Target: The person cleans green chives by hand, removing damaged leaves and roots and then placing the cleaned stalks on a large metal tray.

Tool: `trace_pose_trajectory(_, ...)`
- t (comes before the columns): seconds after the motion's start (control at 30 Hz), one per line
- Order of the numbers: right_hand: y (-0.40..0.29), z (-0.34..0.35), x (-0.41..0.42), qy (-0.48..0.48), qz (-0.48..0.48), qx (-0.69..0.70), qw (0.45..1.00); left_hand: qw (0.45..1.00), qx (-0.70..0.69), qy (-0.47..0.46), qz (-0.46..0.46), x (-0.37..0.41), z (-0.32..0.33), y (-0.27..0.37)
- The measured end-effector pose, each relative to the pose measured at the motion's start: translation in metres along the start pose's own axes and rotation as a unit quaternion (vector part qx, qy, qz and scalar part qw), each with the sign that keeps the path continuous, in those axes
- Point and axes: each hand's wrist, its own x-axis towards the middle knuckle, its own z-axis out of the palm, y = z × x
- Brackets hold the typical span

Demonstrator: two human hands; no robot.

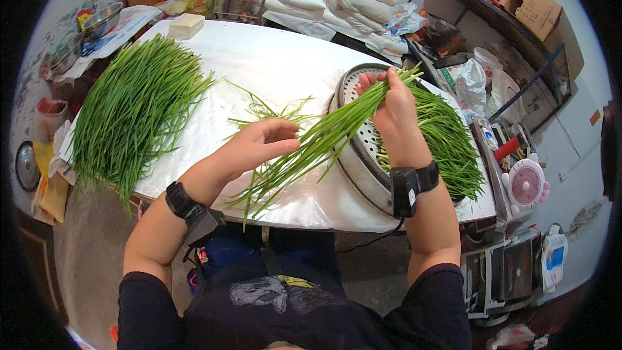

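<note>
My right hand [396, 102] grips a bunch of green Chinese chives [335, 129] near its pale ends, above a round perforated metal steamer tray [362, 131]. The leaves slant down to the left, towards the table's near edge. Beside the bunch, my left hand [267, 143] is held with its fingers apart and nothing in it. More chives [444, 141] lie in and over the right side of the steamer. A large pile of chives [141, 112] covers the table's left end, some leaves hanging over the edge. Loose stalks [265, 109] are scattered mid-table, partly behind my left hand.
Plastic film covers part of the white table [243, 43]. A pale block [186, 26] sits at its far left. Filled sacks [364, 0] are stacked beyond the far edge. On the right stand a pink fan [526, 184] and a metal shelf holding a cardboard box [537, 9].
</note>
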Motion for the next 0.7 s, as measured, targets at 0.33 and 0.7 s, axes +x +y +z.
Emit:
trace_pose_trajectory(0.33, 0.016, 0.012, -0.003, -0.026, 0.025, -0.032, 0.999, 0.986, -0.158, 0.043, -0.021, 0.022, 0.014, 0.008)
trace_pose_trajectory(0.7, 0.029, 0.005, 0.005, -0.033, 0.043, -0.042, 0.998, 0.971, -0.221, 0.005, -0.092, 0.021, 0.004, 0.005)
